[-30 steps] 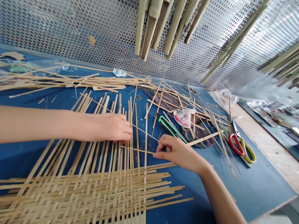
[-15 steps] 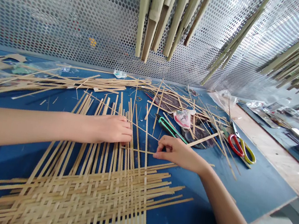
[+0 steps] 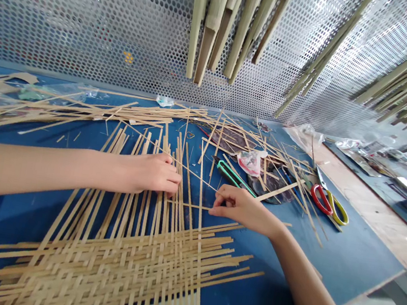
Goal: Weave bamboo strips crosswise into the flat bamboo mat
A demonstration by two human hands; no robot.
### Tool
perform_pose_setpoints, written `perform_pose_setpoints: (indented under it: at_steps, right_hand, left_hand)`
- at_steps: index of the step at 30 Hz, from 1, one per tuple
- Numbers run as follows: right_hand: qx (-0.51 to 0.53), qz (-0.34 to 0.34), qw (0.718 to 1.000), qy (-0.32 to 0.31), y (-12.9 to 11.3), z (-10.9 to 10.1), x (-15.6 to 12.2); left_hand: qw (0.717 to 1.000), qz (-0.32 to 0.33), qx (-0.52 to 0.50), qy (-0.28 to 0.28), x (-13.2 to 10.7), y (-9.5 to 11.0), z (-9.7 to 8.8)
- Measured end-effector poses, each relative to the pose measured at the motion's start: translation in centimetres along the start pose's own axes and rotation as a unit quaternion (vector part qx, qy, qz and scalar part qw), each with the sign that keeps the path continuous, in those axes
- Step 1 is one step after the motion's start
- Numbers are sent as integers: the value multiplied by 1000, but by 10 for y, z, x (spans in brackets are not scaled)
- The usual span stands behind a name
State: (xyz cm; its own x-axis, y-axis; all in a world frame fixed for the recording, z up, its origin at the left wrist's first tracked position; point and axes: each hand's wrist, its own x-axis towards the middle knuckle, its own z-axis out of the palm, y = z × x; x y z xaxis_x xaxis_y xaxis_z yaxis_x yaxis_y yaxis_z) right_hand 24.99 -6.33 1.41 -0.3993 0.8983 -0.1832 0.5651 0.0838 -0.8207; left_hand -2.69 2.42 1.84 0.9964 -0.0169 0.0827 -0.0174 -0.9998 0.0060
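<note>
In front of me lies a partly woven mat of pale bamboo strips (image 3: 91,274), its loose lengthwise ends fanning away over the blue tabletop. My left hand (image 3: 153,174) rests on these ends, fingers curled down around some of them; the fingertips are hidden. To its right, my right hand (image 3: 231,206) is closed in a pinch on a thin bamboo strip (image 3: 193,206) that runs sideways across the lengthwise ends. A second, long thin strip (image 3: 199,177) slants from the upper left to the same fingers; whether both are one bent piece, I cannot tell.
Beyond the hands lie a green utility knife (image 3: 236,178), a crumpled plastic packet (image 3: 250,161) and red-and-yellow-handled scissors (image 3: 329,201). Loose bamboo strips (image 3: 78,111) cover the table's back. A perforated metal panel (image 3: 93,16) stands behind, with bamboo pieces (image 3: 212,30) hanging before it.
The view has shifted very slightly. My left hand's fingers have moved a little on the strips; my right hand keeps its pinch in nearly the same place.
</note>
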Motion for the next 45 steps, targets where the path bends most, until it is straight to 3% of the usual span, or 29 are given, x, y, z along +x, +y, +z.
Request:
perform_pose_setpoints:
  at_steps: [7,11,18,26,45]
  right_hand:
    - [-15,8,1000,16,-6,3,2]
    - [-35,10,999,29,-7,7,4]
    - [-85,1,995,59,-8,8,6]
    - [-113,54,992,21,-7,-8,-4]
    - [-92,16,996,12,-14,10,5]
  left_hand:
    - [1000,14,-15,-7,-2,-5,0]
    - [999,-15,-41,-21,-1,0,-5]
    - [998,-15,-57,-5,2,2,-4]
    - [999,-12,-51,-4,-1,-2,2]
    - [995,-26,-93,-9,-3,-3,-8]
